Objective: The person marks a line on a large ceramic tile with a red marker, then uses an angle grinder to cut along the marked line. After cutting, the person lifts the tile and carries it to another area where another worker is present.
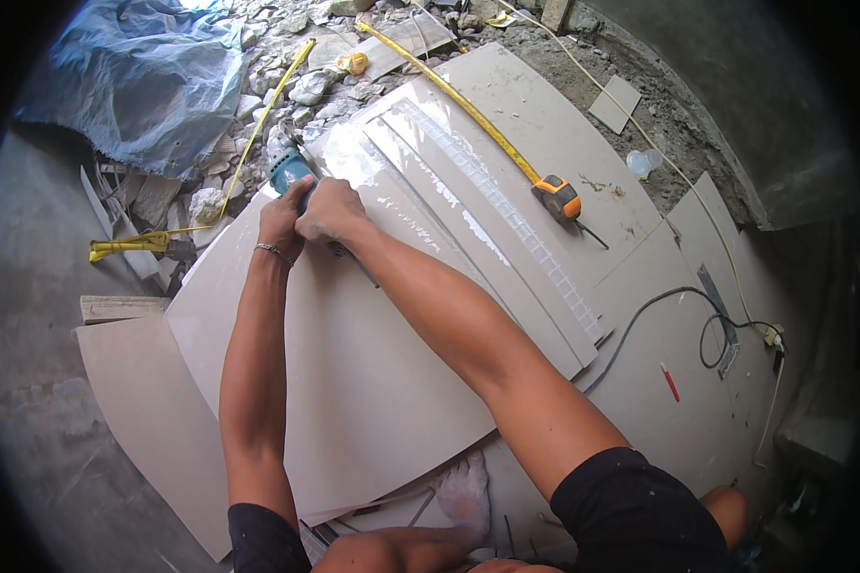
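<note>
Both my hands are closed round a teal angle grinder [289,170] at the far left edge of a large beige tile [373,401]. My left hand [281,222], with a bracelet at the wrist, wraps the tool's body. Against it, my right hand [333,207] grips the same tool from the right side. The grinder's head points away from me, toward the rubble; its disc is hard to make out. To the right of my hands, long narrow tile strips [461,234] lie on the large tile. White wet-looking patches cover the surface near the tool.
An orange-and-black tape measure [557,198] lies right, its yellow blade [459,100] stretched away. Broken stones [311,88] and a blue tarp [153,81] fill the far left. A black cable [631,329] and red pen [670,382] lie right. My bare foot [463,495] is near.
</note>
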Available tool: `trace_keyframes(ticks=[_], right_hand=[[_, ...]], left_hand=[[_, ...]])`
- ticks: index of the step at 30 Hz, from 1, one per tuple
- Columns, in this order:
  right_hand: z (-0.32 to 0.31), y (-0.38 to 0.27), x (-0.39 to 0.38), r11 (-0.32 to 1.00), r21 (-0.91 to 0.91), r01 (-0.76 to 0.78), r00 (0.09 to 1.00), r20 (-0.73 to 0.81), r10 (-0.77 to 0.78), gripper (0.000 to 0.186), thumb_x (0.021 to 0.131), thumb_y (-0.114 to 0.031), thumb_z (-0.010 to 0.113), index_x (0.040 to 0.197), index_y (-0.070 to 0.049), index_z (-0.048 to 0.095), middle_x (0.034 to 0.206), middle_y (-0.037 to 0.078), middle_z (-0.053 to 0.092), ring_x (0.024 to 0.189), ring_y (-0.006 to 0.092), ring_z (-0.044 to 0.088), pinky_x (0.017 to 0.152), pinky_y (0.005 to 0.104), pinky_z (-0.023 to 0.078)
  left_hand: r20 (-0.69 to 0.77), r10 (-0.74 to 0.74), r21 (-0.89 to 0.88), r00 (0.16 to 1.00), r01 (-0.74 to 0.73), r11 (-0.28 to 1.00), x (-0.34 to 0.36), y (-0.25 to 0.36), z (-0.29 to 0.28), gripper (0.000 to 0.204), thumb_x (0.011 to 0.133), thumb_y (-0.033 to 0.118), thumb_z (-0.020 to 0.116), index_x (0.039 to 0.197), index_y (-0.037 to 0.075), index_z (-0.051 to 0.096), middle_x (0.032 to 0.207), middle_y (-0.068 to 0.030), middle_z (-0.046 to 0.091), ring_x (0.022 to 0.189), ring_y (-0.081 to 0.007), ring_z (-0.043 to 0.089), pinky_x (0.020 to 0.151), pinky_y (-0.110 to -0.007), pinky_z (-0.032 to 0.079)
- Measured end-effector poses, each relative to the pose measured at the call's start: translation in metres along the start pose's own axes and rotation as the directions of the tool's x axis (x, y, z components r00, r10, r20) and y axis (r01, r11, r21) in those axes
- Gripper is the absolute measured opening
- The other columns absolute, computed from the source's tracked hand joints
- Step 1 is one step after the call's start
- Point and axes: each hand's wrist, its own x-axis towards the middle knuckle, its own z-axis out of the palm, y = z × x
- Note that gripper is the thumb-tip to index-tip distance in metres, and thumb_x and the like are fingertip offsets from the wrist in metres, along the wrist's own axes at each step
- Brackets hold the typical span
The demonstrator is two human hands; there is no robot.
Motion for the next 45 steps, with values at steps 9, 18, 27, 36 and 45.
trace_keyframes(ticks=[9, 18, 27, 36, 45], right_hand=[[-0.001, -0.001, -0.001, 1.000, 0.006, -0.011, 1.000, 0.002, 0.011, 0.058, 0.070, -0.018, 0.086, 0.121, 0.003, 0.071, 0.126, 0.023, 0.074, 0.121, 0.0343, 0.072, 0.104, 0.0383, 0.059], [0.000, 0.000, 0.000, 1.000, 0.013, 0.007, 1.000, -0.004, -0.007, 0.056, 0.069, -0.019, 0.087, 0.119, 0.004, 0.072, 0.123, 0.023, 0.075, 0.119, 0.0337, 0.074, 0.102, 0.0379, 0.059], [0.001, -0.001, 0.003, 1.000, -0.006, 0.014, 1.000, 0.003, -0.014, 0.058, 0.070, -0.019, 0.085, 0.121, 0.004, 0.071, 0.125, 0.024, 0.074, 0.120, 0.0343, 0.073, 0.103, 0.0382, 0.059], [-0.002, -0.003, 0.004, 1.000, -0.023, 0.017, 1.000, 0.018, -0.016, 0.056, 0.074, -0.022, 0.080, 0.120, 0.009, 0.071, 0.124, 0.028, 0.073, 0.118, 0.0374, 0.073, 0.102, 0.0388, 0.059], [-0.003, -0.007, 0.004, 1.000, 0.013, -0.008, 0.999, 0.031, 0.008, 0.062, 0.073, -0.019, 0.084, 0.127, 0.006, 0.068, 0.130, 0.025, 0.072, 0.124, 0.0349, 0.071, 0.106, 0.0380, 0.058]], left_hand=[[-0.011, -0.010, 0.004, 1.000, 0.010, 1.000, -0.003, 0.001, 0.001, 0.042, 0.089, 0.023, 0.088, 0.111, -0.008, 0.070, 0.099, -0.0102, 0.075, 0.081, -0.0199, 0.073, 0.072, -0.034, 0.059], [-0.014, -0.012, 0.005, 1.000, 0.012, 1.000, -0.001, 0.002, 0.001, 0.040, 0.090, 0.023, 0.088, 0.110, -0.008, 0.071, 0.099, -0.0103, 0.075, 0.081, -0.0198, 0.073, 0.073, -0.035, 0.060], [0.013, -0.040, 0.007, 0.999, 0.040, 0.999, 0.001, 0.003, -0.003, 0.043, 0.090, 0.024, 0.087, 0.111, -0.009, 0.070, 0.101, -0.0111, 0.075, 0.082, -0.0209, 0.074, 0.073, -0.036, 0.060], [0.024, -0.049, 0.026, 0.999, 0.048, 0.999, 0.009, 0.004, -0.006, 0.047, 0.089, 0.025, 0.088, 0.115, -0.010, 0.069, 0.103, -0.0119, 0.075, 0.085, -0.0215, 0.074, 0.076, -0.036, 0.060], [0.039, -0.065, 0.034, 0.997, 0.064, 0.997, 0.019, 0.003, -0.013, 0.050, 0.089, 0.025, 0.089, 0.118, -0.011, 0.068, 0.106, -0.0122, 0.075, 0.088, -0.0223, 0.074, 0.078, -0.036, 0.060]])
